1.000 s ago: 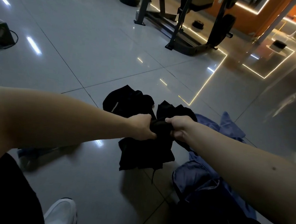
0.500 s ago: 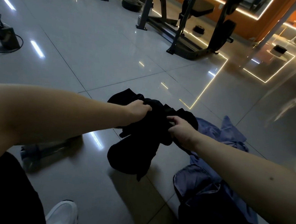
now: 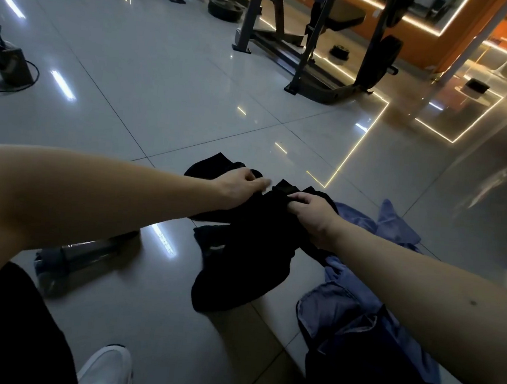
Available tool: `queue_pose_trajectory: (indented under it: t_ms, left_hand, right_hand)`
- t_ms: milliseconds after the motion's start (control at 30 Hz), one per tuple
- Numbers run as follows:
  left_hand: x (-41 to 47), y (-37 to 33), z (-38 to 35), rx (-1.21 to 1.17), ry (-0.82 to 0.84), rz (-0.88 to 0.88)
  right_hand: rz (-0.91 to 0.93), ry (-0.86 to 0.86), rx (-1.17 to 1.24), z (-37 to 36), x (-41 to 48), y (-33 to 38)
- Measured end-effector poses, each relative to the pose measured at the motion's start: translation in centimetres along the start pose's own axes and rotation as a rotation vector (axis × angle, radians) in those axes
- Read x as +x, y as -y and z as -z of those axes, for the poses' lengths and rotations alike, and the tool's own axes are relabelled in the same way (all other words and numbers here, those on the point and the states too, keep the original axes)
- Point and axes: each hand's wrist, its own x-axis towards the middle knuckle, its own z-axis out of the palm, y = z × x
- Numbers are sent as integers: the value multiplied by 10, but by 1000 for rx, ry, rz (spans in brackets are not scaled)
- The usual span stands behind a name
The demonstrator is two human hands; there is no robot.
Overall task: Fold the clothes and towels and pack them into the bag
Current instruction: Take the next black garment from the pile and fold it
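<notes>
The person's two hands are out in front, close together over the glossy tiled floor [image 3: 168, 97]. The right hand [image 3: 309, 212] has its fingers curled onto the upper edge of a black garment [image 3: 246, 253], pinching the cloth. The left hand [image 3: 240, 187] is at that same edge, just beside the right. Its fingertips are blurred, so I cannot tell whether it grips the fabric or only touches it. The garment hangs crumpled from the hands, its lower part bunched on the floor between the arms.

More black cloth [image 3: 211, 166] lies on the tiles just behind the left hand. A blue garment [image 3: 344, 296] sprawls under and beyond the right forearm, touching the black one. A clear bottle [image 3: 85, 256] lies on its side below the left arm, and a white shoe [image 3: 108, 369] shows at the bottom edge. Well behind stand a weight bench frame [image 3: 321, 53] and, off to the left, a small box with a cable [image 3: 10, 66]
</notes>
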Motion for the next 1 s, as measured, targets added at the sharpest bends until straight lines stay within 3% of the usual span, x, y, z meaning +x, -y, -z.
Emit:
queue_pose_trajectory:
  t_ms: [67, 133, 367, 467, 633, 800, 1000]
  left_hand:
    - [-3, -5, -1, -21, 185, -83]
    - [-6, -6, -6, 82, 246, -145]
    - [0, 5, -2, 339, 186, -211]
    - [1, 7, -2, 338, 178, -174]
    - [5, -8, 5, 144, -15, -166]
    - [12, -24, 11, 96, -240, -154]
    - [13, -39, 15, 47, -290, -196]
  right_hand:
    - [-18, 15, 22, -1, -1, 3]
    - [-46, 7, 31, -1, -1, 7]
    - [-77, -3, 50, 3, -4, 14]
    - [-76, 5, -5, 5, -4, 17]
    - [72, 132, -307, 9, -8, 19]
    - [-98, 555, 106, 14, -14, 18]
    - [-119, 417, 115, 20, -7, 16]
